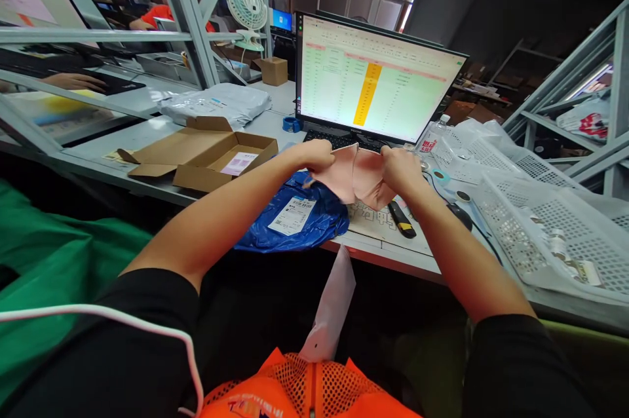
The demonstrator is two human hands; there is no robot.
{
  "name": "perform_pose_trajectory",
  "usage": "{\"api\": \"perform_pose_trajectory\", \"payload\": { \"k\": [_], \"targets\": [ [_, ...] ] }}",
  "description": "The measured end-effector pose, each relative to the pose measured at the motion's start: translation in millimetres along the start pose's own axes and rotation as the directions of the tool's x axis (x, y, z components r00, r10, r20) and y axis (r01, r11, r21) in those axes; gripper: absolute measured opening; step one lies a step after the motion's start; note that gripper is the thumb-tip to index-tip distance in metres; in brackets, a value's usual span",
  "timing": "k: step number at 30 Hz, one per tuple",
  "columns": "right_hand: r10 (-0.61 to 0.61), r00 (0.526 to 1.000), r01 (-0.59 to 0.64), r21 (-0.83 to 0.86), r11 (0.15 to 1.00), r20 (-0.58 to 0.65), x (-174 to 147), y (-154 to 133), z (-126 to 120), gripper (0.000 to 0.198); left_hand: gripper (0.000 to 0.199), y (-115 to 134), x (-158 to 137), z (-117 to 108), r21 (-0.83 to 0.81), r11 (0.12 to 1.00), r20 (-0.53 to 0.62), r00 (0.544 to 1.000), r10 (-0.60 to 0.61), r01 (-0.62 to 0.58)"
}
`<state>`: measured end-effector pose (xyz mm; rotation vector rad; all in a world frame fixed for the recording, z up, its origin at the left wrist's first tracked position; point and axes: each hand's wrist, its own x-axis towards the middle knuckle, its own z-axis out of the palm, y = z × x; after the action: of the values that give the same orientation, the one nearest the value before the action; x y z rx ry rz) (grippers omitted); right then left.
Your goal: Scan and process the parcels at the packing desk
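Note:
A pink cloth garment (354,175) with a seam down its middle is stretched between my two hands above the front of the desk; its exact kind is unclear. My left hand (319,154) grips its left edge with closed fingers. At the opposite edge, my right hand (400,169) pinches the cloth. Below my left forearm lies a crumpled blue plastic mailing bag (324,218) with a white shipping label (293,215). A black and yellow utility knife (401,220) rests below my right hand. To the left stands an opened cardboard box (206,159) with a printed card inside.
A monitor (373,77) and keyboard (327,137) stand behind my hands. White perforated baskets (550,228) line the right side, near a mouse (460,213) and bottle (435,133). A white parcel (221,103) lies back left. Another person's hand (73,81) shows beyond the metal frame (181,12).

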<state>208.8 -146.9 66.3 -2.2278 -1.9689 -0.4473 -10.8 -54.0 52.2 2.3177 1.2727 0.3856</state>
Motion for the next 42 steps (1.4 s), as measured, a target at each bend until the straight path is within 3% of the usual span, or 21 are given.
{"api": "perform_pose_trajectory", "payload": {
  "k": [2,4,6,9,10,12,14,16,17,18,20,24,28,30,33,37,39,42],
  "targets": [
    [0.025,1.000,-0.024,0.097,0.995,-0.013,-3,-8,0,0.029,0.042,5,-6,3,-0.264,0.964,0.168,0.984,0.065,-0.019],
    [0.047,0.998,-0.038,0.244,0.969,-0.034,-4,-13,3,0.023,0.048,8,-13,13,-0.522,0.848,0.209,0.950,0.231,-0.092],
    [0.038,0.998,-0.007,0.448,0.894,-0.060,-3,-15,8,0.019,0.039,8,-20,29,-0.569,0.770,0.059,0.919,0.389,-0.289],
    [0.019,0.995,0.060,0.732,0.679,-0.099,-1,-14,23,0.016,0.031,-1,-26,58,-0.309,0.776,-0.260,0.833,0.488,-0.550],
    [0.032,0.993,0.067,0.786,0.614,-0.110,-1,-13,29,0.016,0.031,-5,-27,66,-0.211,0.804,-0.368,0.807,0.462,-0.557],
    [0.081,0.989,0.062,0.844,0.533,-0.124,-2,-12,41,0.018,0.035,-15,-25,78,-0.144,0.893,-0.585,0.764,0.271,-0.427],
    [0.130,0.982,0.057,0.872,0.486,-0.136,-4,-12,50,0.021,0.042,-25,-20,83,-0.342,0.915,-0.663,0.745,-0.075,-0.212],
    [0.166,0.974,0.062,0.886,0.460,-0.154,-7,-11,55,0.024,0.056,-34,-14,83,-0.647,0.760,-0.467,0.818,-0.335,-0.059],
    [0.185,0.968,0.065,0.881,0.469,-0.170,-9,-12,56,0.024,0.064,-38,-10,82,-0.758,0.652,-0.318,0.877,-0.359,-0.008],
    [0.205,0.961,0.063,0.866,0.496,-0.187,-11,-12,56,0.024,0.071,-41,-8,81,-0.832,0.553,-0.181,0.928,-0.325,0.031],
    [0.239,0.945,0.042,0.808,0.588,-0.223,-14,-12,54,0.024,0.073,-46,-5,80,-0.908,0.412,-0.013,0.979,-0.201,0.073],
    [0.252,0.920,0.027,0.690,0.724,-0.301,-18,-14,51,0.026,0.046,-49,-9,84,-0.951,0.309,0.037,0.999,0.020,0.028],
    [0.252,0.933,0.009,0.718,0.696,-0.256,-18,-22,52,0.021,0.089,-41,-14,92,-0.935,0.352,0.072,0.951,0.302,-0.041],
    [0.256,0.938,-0.006,0.728,0.685,-0.233,-19,-26,52,0.020,0.099,-34,-15,97,-0.925,0.372,0.072,0.921,0.382,-0.082],
    [0.249,0.937,-0.008,0.697,0.717,-0.246,-21,-28,50,0.023,0.095,-26,-16,102,-0.868,0.473,0.058,0.915,0.398,-0.151],
    [0.259,0.916,-0.049,0.557,0.829,-0.305,-26,-20,43,0.027,0.074,-29,-23,99,-0.604,0.775,0.014,0.969,0.247,-0.188],
    [0.267,0.910,-0.086,0.485,0.871,-0.318,-27,-14,41,0.029,0.065,-34,-28,95,-0.528,0.827,0.066,0.961,0.269,-0.195],
    [0.269,0.910,-0.110,0.440,0.891,-0.316,-27,-9,43,0.028,0.056,-38,-34,94,-0.451,0.844,0.160,0.905,0.395,-0.289]
  ]
}}
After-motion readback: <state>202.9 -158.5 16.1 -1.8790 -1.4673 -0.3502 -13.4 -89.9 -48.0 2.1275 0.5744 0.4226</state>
